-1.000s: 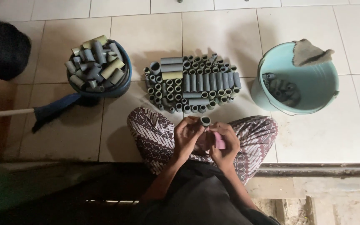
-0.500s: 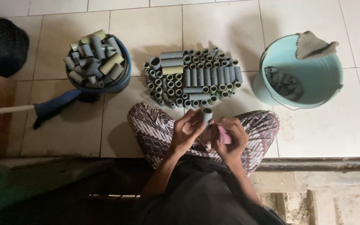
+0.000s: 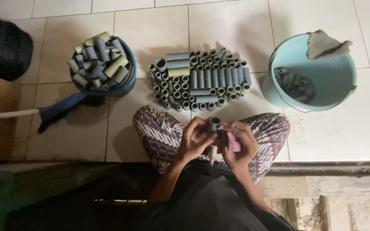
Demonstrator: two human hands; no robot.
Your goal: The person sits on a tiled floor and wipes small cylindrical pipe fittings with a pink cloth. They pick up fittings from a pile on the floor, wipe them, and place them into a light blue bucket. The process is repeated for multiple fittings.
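While the person sits on the floor with legs crossed, both hands meet over the lap.

Left hand: the left hand [image 3: 195, 139] curls around a short grey pipe piece [image 3: 214, 124] and holds it with the open end up.
Right hand: the right hand [image 3: 240, 143] is closed around a small pink pad [image 3: 234, 143], just beside the pipe piece.
Pipe piece: it sits between the two hands, above the patterned trousers [image 3: 159, 132].
Pile on the floor: many grey pipe pieces [image 3: 200, 81] lie and stand close together on the white tiles [image 3: 335, 137], just past the knees.
Dark blue bucket: the dark blue bucket [image 3: 125, 85] stands to the left of the pile and is heaped full of grey and yellowish pipe pieces.
Light blue bucket: the light blue bucket [image 3: 339, 81] stands to the right of the pile, with a few pipe pieces at the bottom.
Rag: a grey rag [image 3: 326, 45] hangs over the rim of the light blue bucket.
Handle: a white handle with a blue end [image 3: 58, 109] lies on the tiles near the dark blue bucket.
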